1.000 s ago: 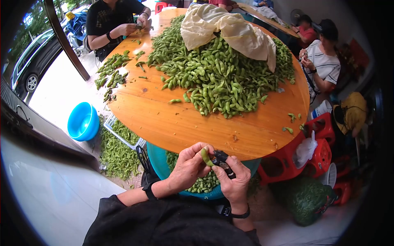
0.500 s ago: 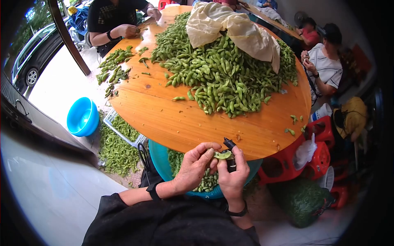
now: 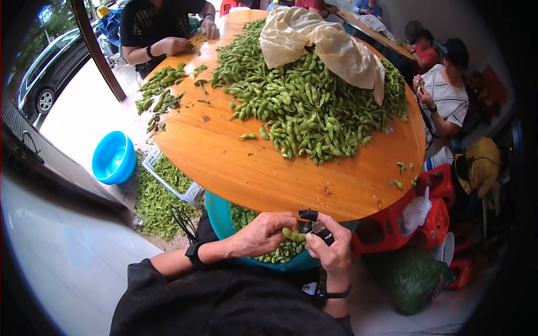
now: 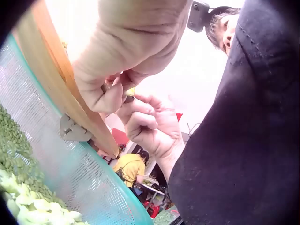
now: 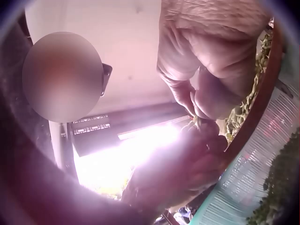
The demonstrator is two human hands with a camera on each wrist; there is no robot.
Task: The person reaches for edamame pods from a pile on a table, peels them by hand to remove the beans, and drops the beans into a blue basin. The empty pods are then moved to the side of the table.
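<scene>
Between the two hands, below the table edge, is a green soybean pod (image 3: 294,236). My right hand (image 3: 330,246) pinches its right end between thumb and forefinger; black tape (image 3: 322,232) wraps that forefinger. At the pod's left end, my left hand (image 3: 260,235) has its fingers curled, thumb and forefinger pinched together in the left wrist view. Under the hands stands a turquoise mesh basin (image 3: 218,215) with shelled green beans (image 3: 283,252) in it. A large heap of soybean pods (image 3: 302,106) covers the far part of the wooden table (image 3: 252,173).
A cream cloth (image 3: 319,42) drapes over the heap. On the floor at left are a blue basin (image 3: 115,158), a white crate (image 3: 168,179) and scattered pods (image 3: 159,213). Red stools (image 3: 434,218) and a green bag (image 3: 409,280) stand at right. Other people sit around.
The hands have dropped lower and shifted slightly right. The pod, upright at first and then lying flat with a pale side showing, now slants between them. The left fingers have turned downward.
</scene>
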